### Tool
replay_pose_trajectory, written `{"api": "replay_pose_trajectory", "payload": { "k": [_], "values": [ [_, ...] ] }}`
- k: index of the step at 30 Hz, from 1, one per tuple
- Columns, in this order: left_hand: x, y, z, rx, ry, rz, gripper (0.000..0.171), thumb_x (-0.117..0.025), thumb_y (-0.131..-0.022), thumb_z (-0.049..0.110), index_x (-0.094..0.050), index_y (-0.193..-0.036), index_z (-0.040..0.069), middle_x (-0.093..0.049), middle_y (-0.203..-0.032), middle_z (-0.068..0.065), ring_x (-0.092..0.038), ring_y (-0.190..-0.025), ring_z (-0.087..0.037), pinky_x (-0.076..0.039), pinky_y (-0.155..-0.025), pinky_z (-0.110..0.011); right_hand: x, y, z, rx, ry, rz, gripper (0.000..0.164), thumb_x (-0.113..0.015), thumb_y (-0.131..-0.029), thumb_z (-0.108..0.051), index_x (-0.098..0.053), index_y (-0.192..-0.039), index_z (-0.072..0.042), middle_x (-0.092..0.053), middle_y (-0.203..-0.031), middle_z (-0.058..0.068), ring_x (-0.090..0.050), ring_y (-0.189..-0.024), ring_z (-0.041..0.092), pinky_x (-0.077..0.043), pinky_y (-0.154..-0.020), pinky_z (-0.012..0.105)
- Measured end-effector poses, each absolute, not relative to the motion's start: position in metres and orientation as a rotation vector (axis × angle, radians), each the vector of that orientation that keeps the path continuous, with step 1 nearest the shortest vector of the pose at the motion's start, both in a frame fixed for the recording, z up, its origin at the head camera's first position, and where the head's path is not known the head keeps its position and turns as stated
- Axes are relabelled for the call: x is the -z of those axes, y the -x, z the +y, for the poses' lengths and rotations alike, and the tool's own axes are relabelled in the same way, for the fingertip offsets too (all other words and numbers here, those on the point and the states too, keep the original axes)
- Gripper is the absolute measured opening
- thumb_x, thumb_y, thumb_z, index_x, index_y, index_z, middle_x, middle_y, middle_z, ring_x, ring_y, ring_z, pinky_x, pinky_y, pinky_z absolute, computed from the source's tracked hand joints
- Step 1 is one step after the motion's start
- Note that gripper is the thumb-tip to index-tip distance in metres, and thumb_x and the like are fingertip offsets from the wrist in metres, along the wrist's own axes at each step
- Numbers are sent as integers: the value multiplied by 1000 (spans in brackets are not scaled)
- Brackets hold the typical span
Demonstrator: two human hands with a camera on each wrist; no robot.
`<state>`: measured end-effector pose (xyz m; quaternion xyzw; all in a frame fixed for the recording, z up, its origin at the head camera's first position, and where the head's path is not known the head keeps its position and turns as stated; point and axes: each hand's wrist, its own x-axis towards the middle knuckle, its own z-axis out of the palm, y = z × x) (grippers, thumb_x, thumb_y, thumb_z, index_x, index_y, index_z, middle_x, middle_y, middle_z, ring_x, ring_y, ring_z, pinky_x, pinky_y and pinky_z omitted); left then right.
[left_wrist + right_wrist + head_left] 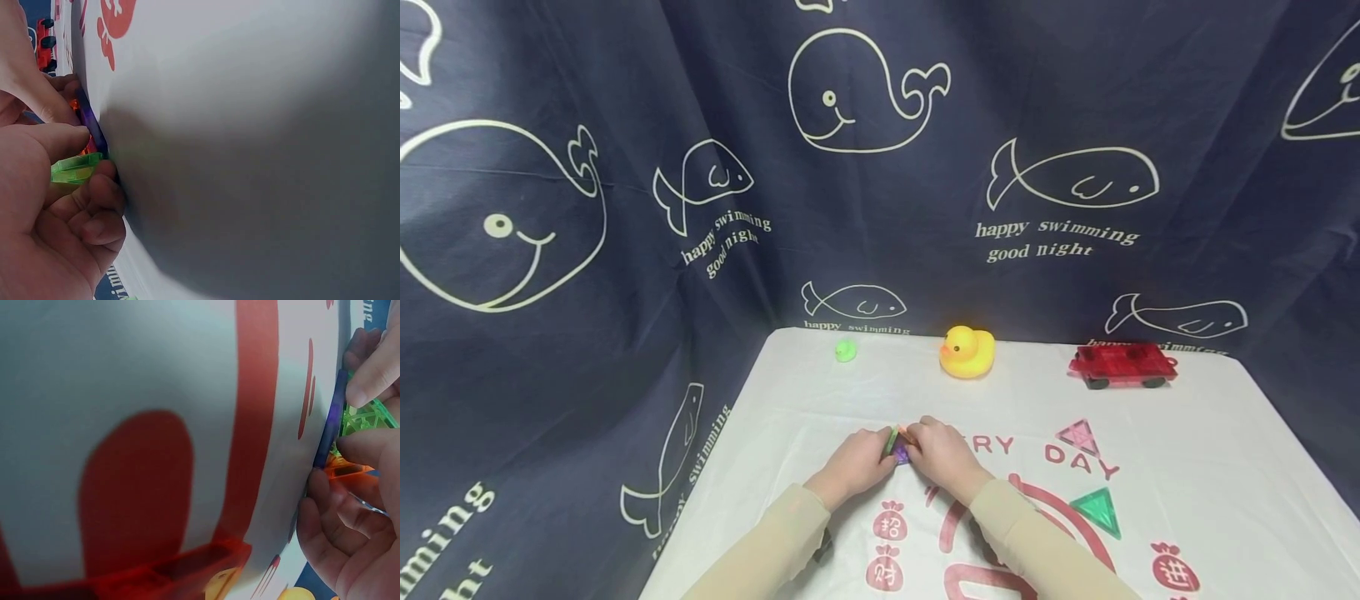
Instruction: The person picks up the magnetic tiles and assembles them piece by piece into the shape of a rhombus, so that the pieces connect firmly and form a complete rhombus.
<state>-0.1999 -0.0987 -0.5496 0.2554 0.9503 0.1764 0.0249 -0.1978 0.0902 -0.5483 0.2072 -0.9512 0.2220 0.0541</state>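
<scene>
Both hands meet over a small purple translucent magnetic tile [902,455] that lies on the white cloth. My left hand [856,467] pinches a light green translucent tile [76,170] between thumb and fingers, holding it upright at the purple tile's edge. Opposite it, my right hand [943,457] grips an orange translucent tile [347,469], also raised, along another edge of the purple one. Green and orange lean close together above the purple tile. Fingers cover much of all three pieces in the head view.
Farther right lie a pink triangle tile [1079,437] and a dark green triangle tile [1099,510]. Along the back stand a small green duck [846,351], a yellow duck [967,353] and a red wheeled car base [1124,366]. A red translucent piece [169,575] shows close to the right wrist.
</scene>
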Motion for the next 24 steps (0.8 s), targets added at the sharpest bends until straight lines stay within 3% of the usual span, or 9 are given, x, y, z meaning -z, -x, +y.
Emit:
{"api": "replay_pose_trajectory", "payload": {
  "k": [5,9,13,20,24],
  "values": [
    [549,198,-100,-549,-802,2943,30,-73,-97,25,-67,-117,3,-64,-76,0,-62,-68,-14,-56,-69,-34,547,195,94,-711,-629,-2905,8,-80,-90,-15,-73,-91,-13,-51,-75,-7,-48,-62,10,-47,-60,30],
    [552,197,-106,-579,-785,2936,60,-76,-95,30,-57,-140,-4,-73,-115,-16,-71,-103,-28,-56,-93,-41,545,193,101,-679,-654,-2920,19,-81,-90,-20,-75,-105,-10,-56,-81,-6,-54,-67,10,-52,-65,33],
    [554,196,-112,-608,-732,2918,81,-79,-92,36,-44,-154,-1,-56,-148,-20,-56,-133,-35,-44,-111,-46,545,191,114,-650,-686,-2917,31,-81,-89,-23,-75,-115,-8,-56,-82,-8,-52,-68,8,-51,-64,32],
    [548,195,-114,-601,-781,2954,85,-83,-88,38,-43,-155,2,-57,-139,-13,-58,-126,-30,-46,-109,-44,543,188,141,-654,-638,-2910,31,-81,-88,-24,-76,-115,-9,-66,-89,-4,-64,-78,14,-57,-76,39],
    [547,197,-113,-586,-830,2998,88,-85,-86,38,-43,-155,4,-54,-142,-11,-54,-129,-28,-42,-112,-45,543,189,158,-656,-564,-2927,27,-81,-89,-22,-77,-111,-9,-67,-90,-4,-67,-82,17,-58,-80,42]
  ]
}}
